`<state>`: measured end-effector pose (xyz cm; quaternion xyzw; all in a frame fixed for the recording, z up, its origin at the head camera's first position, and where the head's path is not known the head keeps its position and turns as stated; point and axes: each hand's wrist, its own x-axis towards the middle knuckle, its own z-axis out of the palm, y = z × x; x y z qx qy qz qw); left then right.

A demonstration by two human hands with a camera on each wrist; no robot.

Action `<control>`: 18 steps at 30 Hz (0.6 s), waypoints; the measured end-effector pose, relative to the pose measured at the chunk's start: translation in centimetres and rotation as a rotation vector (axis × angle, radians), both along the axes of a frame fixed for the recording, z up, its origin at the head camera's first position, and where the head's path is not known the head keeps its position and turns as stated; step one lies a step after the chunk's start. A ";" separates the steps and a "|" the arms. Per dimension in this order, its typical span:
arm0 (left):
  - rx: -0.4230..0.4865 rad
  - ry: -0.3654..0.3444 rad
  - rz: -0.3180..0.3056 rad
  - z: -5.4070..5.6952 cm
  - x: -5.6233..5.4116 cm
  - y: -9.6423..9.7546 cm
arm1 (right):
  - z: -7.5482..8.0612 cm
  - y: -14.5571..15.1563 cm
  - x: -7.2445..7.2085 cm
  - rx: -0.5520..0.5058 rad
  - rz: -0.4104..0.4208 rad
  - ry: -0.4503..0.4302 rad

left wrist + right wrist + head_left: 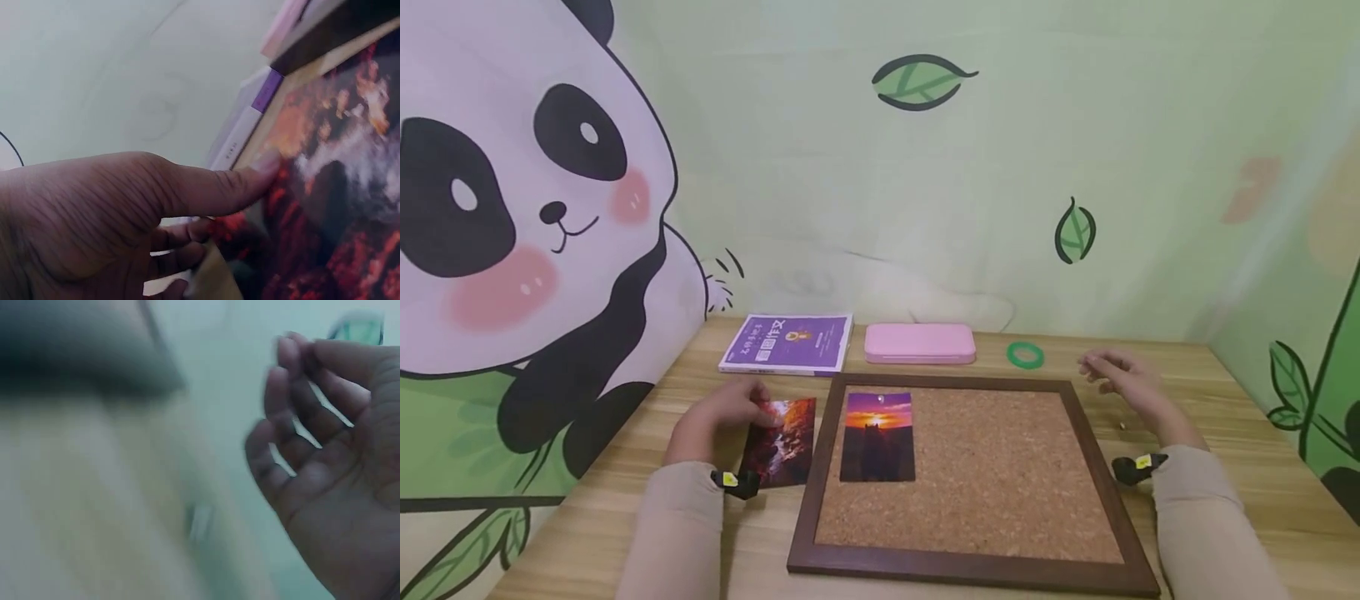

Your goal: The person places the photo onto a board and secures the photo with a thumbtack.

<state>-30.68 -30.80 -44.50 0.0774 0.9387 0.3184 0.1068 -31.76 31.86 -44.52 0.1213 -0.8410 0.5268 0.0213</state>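
Observation:
My left hand (pixel 730 408) pinches a red canyon photo (pixel 792 446) by its left edge. In the left wrist view the thumb lies on its glossy face, with fingers behind the edge. The photo is just left of a brown-framed cork board (pixel 1000 467). On the board's upper left is a sunset photo (pixel 877 446) with a small clear pin (pixel 881 399) at its top. My right hand (pixel 1123 379) is beyond the board's right side, raised over the table, fingers loosely bent and nothing visible in them. A tiny light object (pixel 1122 426) lies on the table near it.
Behind the board are a purple book (pixel 790 343), a pink case (pixel 920 343) and a green tape ring (pixel 1026 355). The wooden table (pixel 1225 392) ends at a wall (pixel 820 150) painted with a panda and leaves.

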 end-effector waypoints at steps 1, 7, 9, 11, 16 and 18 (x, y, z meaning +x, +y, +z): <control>0.005 0.003 -0.001 -0.1 0.0 0.0 | -0.6 1.1 0.1 0.016 -0.057 0.025; 0.025 0.001 0.039 -0.4 -0.2 -0.2 | -3.3 5.6 1.0 0.355 -0.259 0.125; 0.026 0.005 0.043 -0.4 -0.2 -0.3 | -3.4 6.2 1.3 0.381 -0.224 0.098; 0.030 0.009 0.039 -0.4 -0.3 -0.4 | -3.2 6.5 1.6 0.374 -0.170 0.053; 0.029 0.003 0.027 -0.6 -0.4 -0.4 | -2.7 6.7 2.1 0.366 -0.033 0.021; 0.022 -0.006 0.023 -0.7 -0.3 -0.4 | -2.7 6.7 2.3 0.345 0.010 0.003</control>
